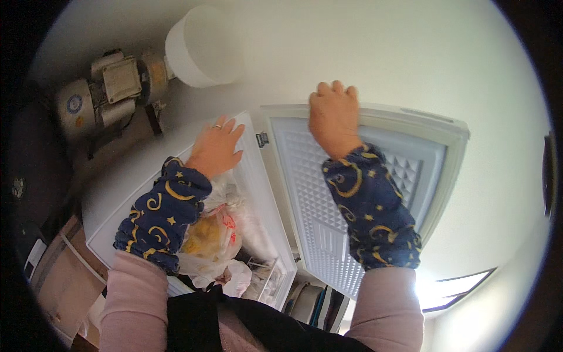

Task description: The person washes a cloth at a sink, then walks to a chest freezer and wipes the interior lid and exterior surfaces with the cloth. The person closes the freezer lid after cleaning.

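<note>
My left hand (217,145), with a ring on one finger, rests with fingers apart on the far end of the rim of a white chest freezer (270,198). My right hand (335,116) has its fingers curled over the edge of the raised freezer lid (303,176), whose inner side is ribbed pale plastic. Inside the freezer lie a clear bag of yellow food (204,237) with red print, a white plastic bag (237,277) and other bagged items. A white wire basket (266,281) is at the near right. Dark blue patterned sleeve covers are on both forearms.
Beyond the freezer's left side stands a motor-driven machine (121,81) with a white round bowl (202,48). A pale wall rises behind the lid. Items with dark and blue edges (323,308) stand right of the freezer's near end. Cardboard (70,273) lies at the lower left.
</note>
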Available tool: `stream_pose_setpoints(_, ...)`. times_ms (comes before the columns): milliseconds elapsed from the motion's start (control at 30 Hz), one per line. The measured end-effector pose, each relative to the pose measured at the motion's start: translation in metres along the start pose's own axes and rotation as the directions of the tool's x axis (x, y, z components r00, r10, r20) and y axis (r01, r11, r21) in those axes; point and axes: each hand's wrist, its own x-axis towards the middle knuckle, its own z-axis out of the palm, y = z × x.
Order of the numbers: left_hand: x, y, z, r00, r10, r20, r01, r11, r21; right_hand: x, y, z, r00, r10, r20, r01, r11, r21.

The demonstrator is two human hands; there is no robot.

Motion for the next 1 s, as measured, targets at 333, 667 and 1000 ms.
stream_pose_setpoints(333, -0.01, -0.023, -0.008, 0.992, 0.069, -0.107, -0.067, 0.997, 0.025, -0.097, 0.116, -0.183, 0.871, 0.219, -0.44, -0.324, 0.93, -0.177)
stream_pose_setpoints(667, 0.012, 0.168, -0.105, 0.923, 0.111, -0.368, -0.31, 0.782, -0.541, -0.3, 0.149, -0.021, 0.505, 0.851, 0.145, -0.682, 0.29, 0.672)
stream_pose_setpoints(1000, 0.047, 0.169, -0.073, 0.953, -0.272, 0.13, 0.208, 0.283, -0.936, -0.203, 0.061, 0.06, 0.683, 0.687, 0.247, -0.555, 0.268, 0.788)
